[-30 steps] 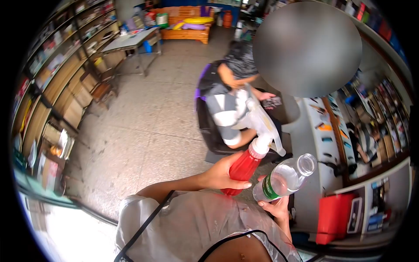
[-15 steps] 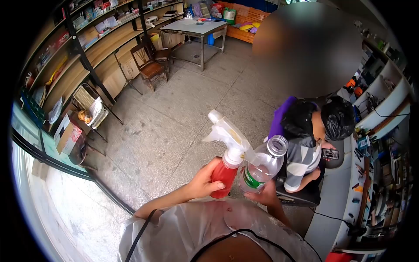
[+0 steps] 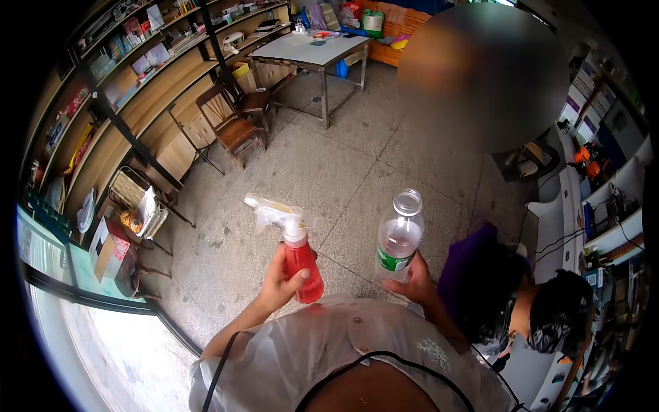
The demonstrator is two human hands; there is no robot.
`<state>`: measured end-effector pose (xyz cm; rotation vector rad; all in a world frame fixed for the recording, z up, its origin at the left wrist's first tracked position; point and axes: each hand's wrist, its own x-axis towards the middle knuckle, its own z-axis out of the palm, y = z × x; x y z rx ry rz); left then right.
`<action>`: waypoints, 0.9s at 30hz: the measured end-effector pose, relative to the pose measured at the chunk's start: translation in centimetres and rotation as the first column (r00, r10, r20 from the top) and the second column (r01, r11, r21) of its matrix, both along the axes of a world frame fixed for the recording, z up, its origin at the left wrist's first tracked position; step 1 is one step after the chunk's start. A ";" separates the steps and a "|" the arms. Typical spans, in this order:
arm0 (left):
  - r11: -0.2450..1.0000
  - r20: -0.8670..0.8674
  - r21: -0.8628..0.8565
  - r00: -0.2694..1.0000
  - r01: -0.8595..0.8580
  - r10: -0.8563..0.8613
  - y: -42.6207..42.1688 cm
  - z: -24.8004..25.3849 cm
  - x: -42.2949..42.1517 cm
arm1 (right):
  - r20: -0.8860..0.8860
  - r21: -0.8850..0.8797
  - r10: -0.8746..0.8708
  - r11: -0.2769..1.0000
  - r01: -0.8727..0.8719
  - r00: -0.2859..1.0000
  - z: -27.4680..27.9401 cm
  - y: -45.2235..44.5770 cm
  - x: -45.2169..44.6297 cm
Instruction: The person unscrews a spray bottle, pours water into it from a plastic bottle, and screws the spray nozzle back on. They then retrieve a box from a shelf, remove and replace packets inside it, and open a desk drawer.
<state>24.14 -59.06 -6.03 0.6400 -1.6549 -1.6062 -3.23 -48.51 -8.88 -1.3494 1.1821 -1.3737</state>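
My left hand (image 3: pixel 278 285) is wrapped round a red spray bottle (image 3: pixel 303 273) with a whitish trigger head, held upright in front of my chest. The nozzle points left. In my right hand (image 3: pixel 415 280) is a clear plastic bottle (image 3: pixel 399 237) with a green label, gripped near its base. Its mouth is uncapped and it leans slightly to the right. The two bottles are apart, with the floor showing between them. My right fingers are partly hidden behind the clear bottle.
Shelves (image 3: pixel 147 89) line the left wall, with wooden chairs (image 3: pixel 232 127) and a table (image 3: pixel 312 49) ahead. A cardboard box (image 3: pixel 110 250) stands by the glass door. A seated person (image 3: pixel 487 288) is close on my right, beside a long white counter (image 3: pixel 542 226).
The spray bottle has moved left, away from the clear bottle, and now stands straighter. My view has turned, and the seated person appears lower and nearer to the right.
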 end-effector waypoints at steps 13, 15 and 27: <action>0.847 -0.156 -0.051 0.842 -0.529 0.517 -31.5 -2.0 -13.1 | 0.364 0.034 -0.023 0.999 0.011 0.931 -5.3 -32.3 -15.5; 0.849 -0.155 -0.055 0.844 -0.526 0.513 -38.5 -1.9 -16.3 | 0.038 0.100 -0.151 0.984 0.146 0.988 -4.3 -38.2 -18.1; 0.980 -0.143 -0.019 0.971 -0.196 0.191 -68.5 -1.6 -39.2 | -0.036 0.130 -0.458 0.879 0.458 0.888 -2.5 -63.2 -38.3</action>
